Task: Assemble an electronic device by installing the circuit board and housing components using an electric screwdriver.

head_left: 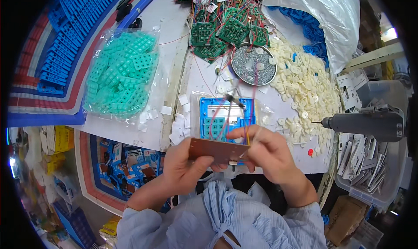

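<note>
In the head view, a brown board (pixel 215 150) is held tilted above the near edge of the bench (pixel 126 133), just on the near side of a blue casing (pixel 203 112) that lies on it. The step in hand is judged to be the handling of the board and its wires (pixel 248 136). A turquoise keypad (pixel 214 128) is seated in the casing. For the next move, a steady grip on the board and enough slack in the wires seem to be called for.

By the left hand (pixel 180 164), the board's left end is gripped: the thumb is laid on its near face, with the fingers closed around beneath. By the right hand (pixel 274 155), the board's right end is met with half-bent fingers, the index finger being reached over the far edge. Whether a wire is pinched there cannot be told.
</note>
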### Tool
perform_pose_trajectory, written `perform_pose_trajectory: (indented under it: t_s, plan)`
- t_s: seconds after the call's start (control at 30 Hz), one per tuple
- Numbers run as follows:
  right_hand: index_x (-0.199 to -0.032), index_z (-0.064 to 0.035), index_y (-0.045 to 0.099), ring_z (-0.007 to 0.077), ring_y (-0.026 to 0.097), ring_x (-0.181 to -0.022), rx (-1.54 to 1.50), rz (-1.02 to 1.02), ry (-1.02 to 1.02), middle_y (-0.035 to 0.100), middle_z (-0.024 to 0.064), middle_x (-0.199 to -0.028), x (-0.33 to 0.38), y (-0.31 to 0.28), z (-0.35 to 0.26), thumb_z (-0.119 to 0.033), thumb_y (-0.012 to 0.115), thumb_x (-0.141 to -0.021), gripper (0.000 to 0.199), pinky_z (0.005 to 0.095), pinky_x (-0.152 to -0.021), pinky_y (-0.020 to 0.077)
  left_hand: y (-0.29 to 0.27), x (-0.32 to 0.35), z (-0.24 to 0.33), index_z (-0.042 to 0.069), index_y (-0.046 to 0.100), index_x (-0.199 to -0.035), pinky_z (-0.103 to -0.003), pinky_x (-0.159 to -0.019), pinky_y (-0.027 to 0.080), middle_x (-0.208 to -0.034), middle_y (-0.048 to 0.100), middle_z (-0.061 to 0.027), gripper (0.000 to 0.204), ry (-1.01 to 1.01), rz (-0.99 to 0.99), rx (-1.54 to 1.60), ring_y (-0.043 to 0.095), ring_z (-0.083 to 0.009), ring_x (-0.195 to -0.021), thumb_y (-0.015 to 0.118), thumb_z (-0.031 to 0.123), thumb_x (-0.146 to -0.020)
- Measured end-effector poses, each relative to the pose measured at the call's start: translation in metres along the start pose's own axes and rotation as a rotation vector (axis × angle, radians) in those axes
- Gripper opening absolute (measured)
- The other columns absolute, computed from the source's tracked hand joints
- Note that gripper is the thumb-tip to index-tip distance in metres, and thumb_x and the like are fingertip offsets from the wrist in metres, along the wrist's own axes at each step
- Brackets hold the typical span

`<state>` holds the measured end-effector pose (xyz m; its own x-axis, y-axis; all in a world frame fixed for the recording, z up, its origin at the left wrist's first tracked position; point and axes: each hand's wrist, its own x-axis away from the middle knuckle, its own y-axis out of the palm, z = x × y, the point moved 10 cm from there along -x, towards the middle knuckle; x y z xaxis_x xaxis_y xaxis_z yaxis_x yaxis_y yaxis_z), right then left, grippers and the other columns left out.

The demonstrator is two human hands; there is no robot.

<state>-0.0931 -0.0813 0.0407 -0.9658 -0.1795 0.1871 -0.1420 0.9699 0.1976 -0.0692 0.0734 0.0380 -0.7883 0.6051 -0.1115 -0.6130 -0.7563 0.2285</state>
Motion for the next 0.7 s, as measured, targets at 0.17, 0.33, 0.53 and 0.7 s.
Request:
perform_pose_trajectory:
  t_s: [0.17, 0.33, 0.53, 0.7]
  plan:
    - [-0.107, 0.0025, 0.069, 0.0057, 0.048, -0.05, -0.242, 0.094, 0.307, 0.062, 0.0048, -0.064, 0.025, 0.01, 0.052, -0.019, 0.052, -0.107, 0.027, 0.0237, -0.048, 0.0379, -0.004, 0.004, -0.007, -0.008, 0.048, -0.127, -0.027, -0.073, 0.058, -0.108, 0.069, -0.0182, 0.026, 0.022, 0.116, 0.096, 0.071, -0.0162, -0.088, 0.046, 0.008, -0.107]
    - [-0.127, 0.0041, 0.064, 0.016, 0.06, -0.065, 0.267, -0.14, 0.238, 0.069, 0.01, -0.084, 0.065, -0.009, 0.011, -0.028, 0.073, -0.093, 0.047, 0.0271, -0.062, 0.0469, 0.005, 0.018, -0.021, -0.006, 0.047, -0.131, -0.024, -0.069, 0.056, -0.108, 0.07, -0.0151, 0.028, -0.31, -0.005, 0.173, 0.07, -0.0133, -0.085, 0.047, 0.008, -0.106]
    - [-0.122, 0.0058, 0.064, 0.0256, 0.066, -0.083, 0.563, -0.111, -0.206, 0.069, 0.0161, -0.102, 0.033, -0.001, -0.016, -0.03, 0.084, -0.082, 0.057, 0.0363, -0.075, 0.0496, 0.041, 0.024, -0.036, -0.004, 0.052, -0.127, -0.029, -0.069, 0.056, -0.101, 0.07, -0.0129, 0.03, -0.45, -0.31, 0.03, 0.071, -0.016, -0.087, 0.056, 0.013, -0.104]
    - [-0.101, 0.0039, 0.069, 0.0157, 0.066, -0.083, 0.072, -0.063, -0.027, 0.07, 0.0105, -0.094, 0.027, -0.006, 0.02, -0.004, 0.071, -0.092, 0.012, 0.0296, -0.073, 0.0491, 0.039, 0.047, -0.04, -0.002, 0.04, -0.143, -0.036, -0.093, 0.049, -0.127, 0.06, -0.0169, 0.05, -0.405, -0.336, 0.03, 0.062, -0.0227, -0.114, 0.061, 0.014, -0.101]
